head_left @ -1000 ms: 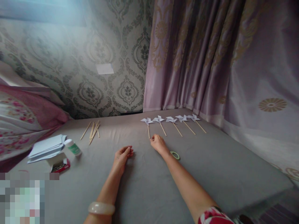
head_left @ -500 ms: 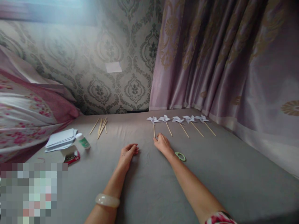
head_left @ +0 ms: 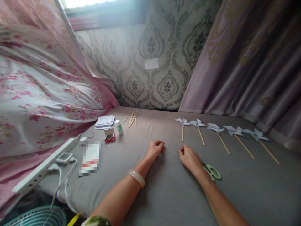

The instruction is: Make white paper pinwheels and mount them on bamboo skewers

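Paper pinwheels [head_left: 214, 127], five, white, on wooden sticks: laid flat in a slanting row on the right of the grey cloth-covered surface [head_left: 169, 191], each apart or nearly so at the blades.

Left hand [head_left: 156, 148]: low over the middle of the surface, well apart from the row. Grip half curled, thumb near forefinger; nothing seen in it, meeting of the tips uncertain. On the wrist, a pale bangle [head_left: 137, 178].

Right hand [head_left: 189, 158]: just short of the stick end of the leftmost pinwheel [head_left: 182, 121], apart from it. Grip loosely bent downward; no hold on any pinwheel visible, inside of the fingers hidden.

Green-handled scissors [head_left: 212, 172]: partly behind the right wrist, blades out of sight.

Supplies, farther left: loose sticks [head_left: 133, 118], stacked paper [head_left: 104, 121], white bottle with green label [head_left: 119, 127], small red box [head_left: 110, 137] with lid up.

Step in hand, by judgement: setting-out of finished pieces, row seemingly in order, both hands between pieces.

Next move, by judgement: withdrawal of the right hand without brushing the nearest stick; for any further pinwheel, a reach left to paper and sticks.
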`<action>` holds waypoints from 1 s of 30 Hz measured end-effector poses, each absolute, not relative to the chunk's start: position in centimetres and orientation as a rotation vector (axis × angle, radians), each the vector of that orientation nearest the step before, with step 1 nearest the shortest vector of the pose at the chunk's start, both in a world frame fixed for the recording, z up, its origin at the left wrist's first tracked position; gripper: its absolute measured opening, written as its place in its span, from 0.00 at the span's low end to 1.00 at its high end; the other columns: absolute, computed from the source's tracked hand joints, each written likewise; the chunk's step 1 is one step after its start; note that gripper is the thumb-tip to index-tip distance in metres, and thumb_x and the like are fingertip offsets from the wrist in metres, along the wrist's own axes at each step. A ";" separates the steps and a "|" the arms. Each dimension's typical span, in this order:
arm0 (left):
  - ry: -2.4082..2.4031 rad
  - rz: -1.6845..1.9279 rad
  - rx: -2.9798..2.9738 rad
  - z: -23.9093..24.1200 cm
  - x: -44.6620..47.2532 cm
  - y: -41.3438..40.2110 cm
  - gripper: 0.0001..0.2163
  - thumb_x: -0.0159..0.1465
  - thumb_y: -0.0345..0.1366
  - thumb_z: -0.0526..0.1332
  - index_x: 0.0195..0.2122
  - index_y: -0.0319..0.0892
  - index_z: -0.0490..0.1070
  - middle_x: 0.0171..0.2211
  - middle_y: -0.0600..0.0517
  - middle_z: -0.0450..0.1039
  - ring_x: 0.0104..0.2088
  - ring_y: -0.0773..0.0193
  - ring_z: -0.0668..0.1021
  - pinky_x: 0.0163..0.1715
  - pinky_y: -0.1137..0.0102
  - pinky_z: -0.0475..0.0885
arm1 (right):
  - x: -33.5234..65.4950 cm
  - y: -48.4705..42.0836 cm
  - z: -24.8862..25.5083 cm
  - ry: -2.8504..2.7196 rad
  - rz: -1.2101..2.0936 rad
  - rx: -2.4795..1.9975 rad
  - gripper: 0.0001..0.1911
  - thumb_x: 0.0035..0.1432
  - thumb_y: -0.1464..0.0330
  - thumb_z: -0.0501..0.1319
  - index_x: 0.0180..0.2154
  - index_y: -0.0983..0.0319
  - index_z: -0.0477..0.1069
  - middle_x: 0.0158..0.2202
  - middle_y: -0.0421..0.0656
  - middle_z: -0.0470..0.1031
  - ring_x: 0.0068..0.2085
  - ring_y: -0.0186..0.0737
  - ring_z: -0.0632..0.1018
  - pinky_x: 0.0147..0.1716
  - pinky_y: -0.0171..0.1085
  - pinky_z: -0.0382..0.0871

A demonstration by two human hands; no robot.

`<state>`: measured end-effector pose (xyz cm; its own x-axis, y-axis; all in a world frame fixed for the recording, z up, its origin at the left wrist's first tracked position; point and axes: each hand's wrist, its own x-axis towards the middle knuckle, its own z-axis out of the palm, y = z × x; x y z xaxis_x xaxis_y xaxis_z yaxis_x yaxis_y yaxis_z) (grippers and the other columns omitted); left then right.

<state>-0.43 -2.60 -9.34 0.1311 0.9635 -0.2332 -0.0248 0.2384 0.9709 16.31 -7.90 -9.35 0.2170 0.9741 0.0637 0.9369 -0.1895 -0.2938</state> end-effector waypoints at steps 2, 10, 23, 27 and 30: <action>1.190 0.901 1.064 -9.1 -0.7 -2.3 0.07 0.60 0.24 0.57 0.27 0.37 0.71 0.20 0.54 0.71 0.20 0.73 0.73 0.26 0.76 0.70 | 16.1 -8.3 -9.6 -1.835 0.175 -2.211 0.08 0.65 0.66 0.55 0.36 0.62 0.70 0.38 0.47 0.78 0.41 0.43 0.78 0.35 0.36 0.61; 1.236 0.780 1.122 -9.2 -2.9 -2.4 0.04 0.58 0.26 0.60 0.26 0.37 0.71 0.19 0.54 0.71 0.19 0.72 0.73 0.25 0.76 0.70 | 16.1 -8.8 -10.5 -1.942 -0.026 -2.154 0.12 0.66 0.62 0.54 0.32 0.61 0.68 0.34 0.45 0.77 0.37 0.42 0.78 0.31 0.36 0.59; 1.538 0.850 1.264 -7.1 -13.0 -5.1 0.10 0.57 0.38 0.61 0.22 0.38 0.70 0.16 0.56 0.66 0.17 0.71 0.68 0.18 0.75 0.62 | 16.4 -8.7 -11.2 -1.969 -0.096 -2.116 0.11 0.65 0.63 0.55 0.30 0.60 0.66 0.33 0.45 0.76 0.34 0.43 0.77 0.30 0.37 0.58; 1.567 0.911 1.269 -7.2 -14.9 -5.4 0.07 0.57 0.35 0.59 0.26 0.37 0.72 0.20 0.54 0.69 0.18 0.71 0.69 0.20 0.75 0.63 | 16.3 -8.7 -11.4 -1.978 -0.128 -2.089 0.11 0.64 0.64 0.55 0.30 0.61 0.66 0.32 0.45 0.76 0.34 0.43 0.77 0.30 0.37 0.59; 1.585 0.968 1.274 -7.4 -15.4 -5.1 0.06 0.55 0.30 0.58 0.31 0.37 0.74 0.24 0.52 0.73 0.20 0.70 0.72 0.22 0.75 0.64 | 16.3 -8.8 -11.5 -1.971 -0.139 -2.079 0.10 0.64 0.64 0.56 0.31 0.60 0.66 0.32 0.45 0.76 0.34 0.43 0.77 0.31 0.37 0.59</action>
